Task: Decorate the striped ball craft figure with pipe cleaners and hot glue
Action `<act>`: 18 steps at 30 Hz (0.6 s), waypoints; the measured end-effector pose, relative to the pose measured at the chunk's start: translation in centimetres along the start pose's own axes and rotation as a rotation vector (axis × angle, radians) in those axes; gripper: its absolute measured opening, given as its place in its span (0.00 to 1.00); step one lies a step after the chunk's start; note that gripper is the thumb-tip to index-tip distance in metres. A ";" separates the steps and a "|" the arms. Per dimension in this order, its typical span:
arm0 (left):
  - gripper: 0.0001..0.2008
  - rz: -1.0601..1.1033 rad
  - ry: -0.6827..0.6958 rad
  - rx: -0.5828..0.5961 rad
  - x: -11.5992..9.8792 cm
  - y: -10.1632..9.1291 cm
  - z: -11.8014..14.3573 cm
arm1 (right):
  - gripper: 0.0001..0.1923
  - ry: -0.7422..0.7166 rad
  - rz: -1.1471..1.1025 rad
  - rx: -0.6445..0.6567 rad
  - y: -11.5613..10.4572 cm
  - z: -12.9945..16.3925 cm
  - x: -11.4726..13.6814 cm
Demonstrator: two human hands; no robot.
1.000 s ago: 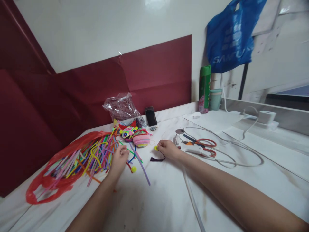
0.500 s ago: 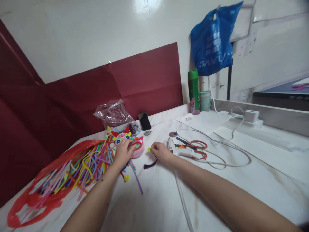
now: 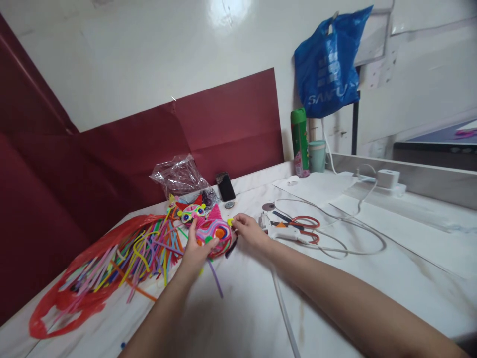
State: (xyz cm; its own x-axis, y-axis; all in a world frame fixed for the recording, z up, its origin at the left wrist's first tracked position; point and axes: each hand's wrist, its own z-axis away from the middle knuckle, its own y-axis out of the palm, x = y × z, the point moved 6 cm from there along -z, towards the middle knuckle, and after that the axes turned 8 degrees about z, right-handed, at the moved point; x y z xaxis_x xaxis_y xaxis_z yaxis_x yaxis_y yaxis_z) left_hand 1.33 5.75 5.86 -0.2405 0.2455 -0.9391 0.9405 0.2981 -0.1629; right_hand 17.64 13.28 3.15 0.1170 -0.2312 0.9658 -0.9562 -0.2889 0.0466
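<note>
My left hand [image 3: 197, 252] is closed on a round, multicoloured pipe-cleaner craft [image 3: 215, 232] with a pink point on top, lifted and turned so its swirled side shows. At its right edge my right hand [image 3: 249, 231] pinches a small yellow piece [image 3: 230, 222]. Whether that piece touches the craft is hard to tell. A dark tassel [image 3: 231, 247] hangs just below my right fingers. Right behind the craft is a face-like pipe-cleaner piece [image 3: 193, 212] with blue eyes; whether the two are joined is unclear. One purple pipe cleaner [image 3: 215, 279] lies below.
Loose pipe cleaners [image 3: 137, 251] spread over a red plastic bag [image 3: 40, 325] on the left. To the right lie a white glue gun [image 3: 283, 232], orange-handled scissors [image 3: 310, 222] and a looped cable [image 3: 383, 243]. A phone [image 3: 225, 187] leans at the back beside clear wrapping [image 3: 181, 176].
My left hand has raised and turned the craft, bringing its swirled side into sight and moving it right. It now meets my right hand, which has stayed nearly in place with the yellow piece.
</note>
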 end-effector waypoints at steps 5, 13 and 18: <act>0.41 -0.002 -0.017 -0.082 -0.6 0.1 2.2 | 0.09 -0.045 0.006 0.045 -0.1 0.5 2.2; 0.43 -0.007 -0.037 -0.047 0.5 -0.2 2.9 | 0.12 0.052 -0.020 0.100 0.3 1.7 -0.2; 0.42 -0.034 -0.044 -0.045 1.1 0.4 2.9 | 0.17 0.133 -0.148 0.145 -0.7 2.3 -1.1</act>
State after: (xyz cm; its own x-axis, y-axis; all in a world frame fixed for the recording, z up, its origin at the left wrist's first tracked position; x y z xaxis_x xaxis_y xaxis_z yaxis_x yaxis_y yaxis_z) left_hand 2.13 3.42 3.86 -0.2602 0.1937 -0.9459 0.9202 0.3465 -0.1821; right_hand 18.81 11.55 1.50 0.2077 -0.0545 0.9767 -0.8814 -0.4435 0.1627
